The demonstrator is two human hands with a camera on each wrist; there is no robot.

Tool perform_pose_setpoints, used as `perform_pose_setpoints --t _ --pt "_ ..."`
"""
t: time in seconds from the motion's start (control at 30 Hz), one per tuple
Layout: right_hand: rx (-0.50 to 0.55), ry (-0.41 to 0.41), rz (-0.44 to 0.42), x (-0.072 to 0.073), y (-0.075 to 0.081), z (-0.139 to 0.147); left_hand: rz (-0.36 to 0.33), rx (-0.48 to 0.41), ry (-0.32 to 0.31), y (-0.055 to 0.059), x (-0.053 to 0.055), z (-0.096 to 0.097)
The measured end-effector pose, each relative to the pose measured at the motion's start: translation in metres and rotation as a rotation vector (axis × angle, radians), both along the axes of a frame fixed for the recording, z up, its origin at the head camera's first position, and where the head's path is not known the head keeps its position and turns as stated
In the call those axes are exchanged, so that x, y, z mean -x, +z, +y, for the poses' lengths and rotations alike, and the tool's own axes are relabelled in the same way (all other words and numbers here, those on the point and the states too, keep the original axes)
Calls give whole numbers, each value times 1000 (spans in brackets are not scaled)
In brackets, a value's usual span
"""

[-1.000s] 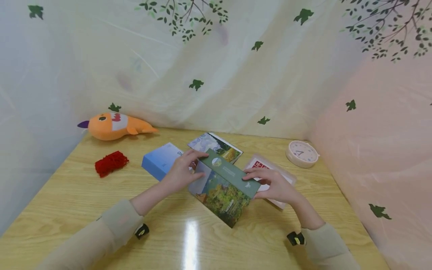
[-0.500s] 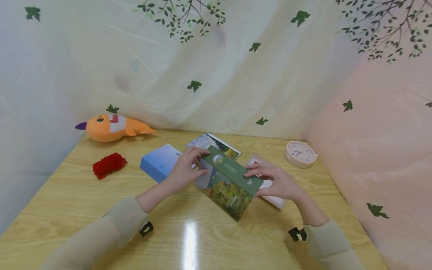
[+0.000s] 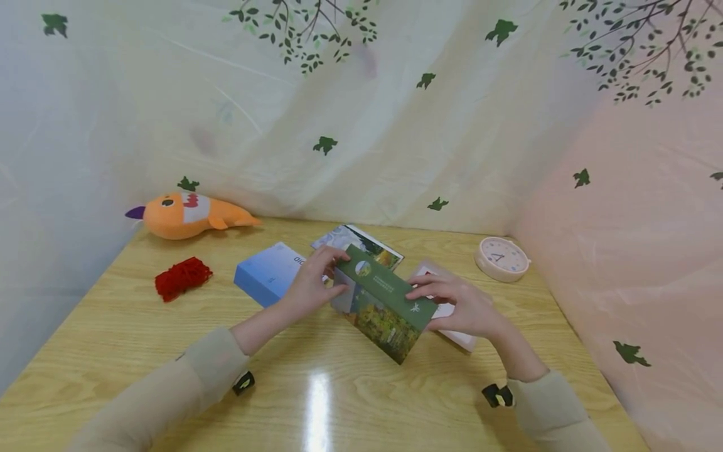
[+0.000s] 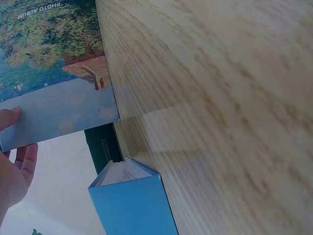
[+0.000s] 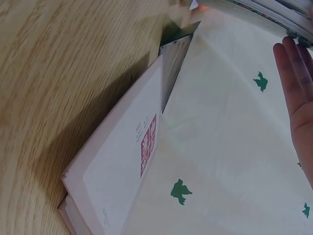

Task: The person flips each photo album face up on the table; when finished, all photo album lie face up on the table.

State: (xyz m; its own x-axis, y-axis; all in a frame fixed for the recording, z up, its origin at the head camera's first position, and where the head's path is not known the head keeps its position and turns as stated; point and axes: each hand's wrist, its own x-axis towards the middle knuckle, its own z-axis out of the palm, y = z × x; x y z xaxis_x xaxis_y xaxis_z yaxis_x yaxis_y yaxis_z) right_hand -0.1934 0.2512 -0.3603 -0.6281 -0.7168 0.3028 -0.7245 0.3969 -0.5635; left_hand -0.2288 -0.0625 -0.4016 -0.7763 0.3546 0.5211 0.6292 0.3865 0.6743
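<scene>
Both hands hold a photo album (image 3: 384, 323) tilted above the table, its green spine uppermost and its painted landscape cover facing the person. At the album's left end my left hand (image 3: 307, 279) pinches it between thumb and fingers; the left wrist view shows the thumb on the painted cover (image 4: 54, 63). My right hand (image 3: 463, 307) grips the right end, fingertips on the green spine. In the right wrist view those fingers (image 5: 288, 73) lie against the album, whose page edges (image 5: 279, 17) show.
A thick blue book (image 3: 268, 273) lies left of the album, a second landscape-covered book (image 3: 361, 243) behind it. A pale book (image 3: 460, 339) with red print lies under the right hand. Around them are red yarn (image 3: 183, 278), an orange plush toy (image 3: 189, 216) and a pink clock (image 3: 503, 258).
The album's lower edge has risen and shifted slightly right, and it tilts more, so less of its cover shows. Both hands keep their hold. The other things stay put.
</scene>
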Motion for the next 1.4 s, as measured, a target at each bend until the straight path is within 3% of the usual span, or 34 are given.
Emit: perform_pose_setpoints --t 0.37,0.63,0.83,1.07,1.4 --pt "51 96 44 -2 0 -11 -66 -47 -14 2 -7 -9" --pt "48 97 -13 -6 4 -19 -36 -28 -25 5 -10 -19" --pt "63 145 -37 -9 6 -24 -22 31 -7 9 -14 -28" --pt "79 175 -122 -14 4 -30 20 76 8 12 -18 -40" --pt "131 223 -119 -19 -1 -39 15 93 26 14 -30 -46"
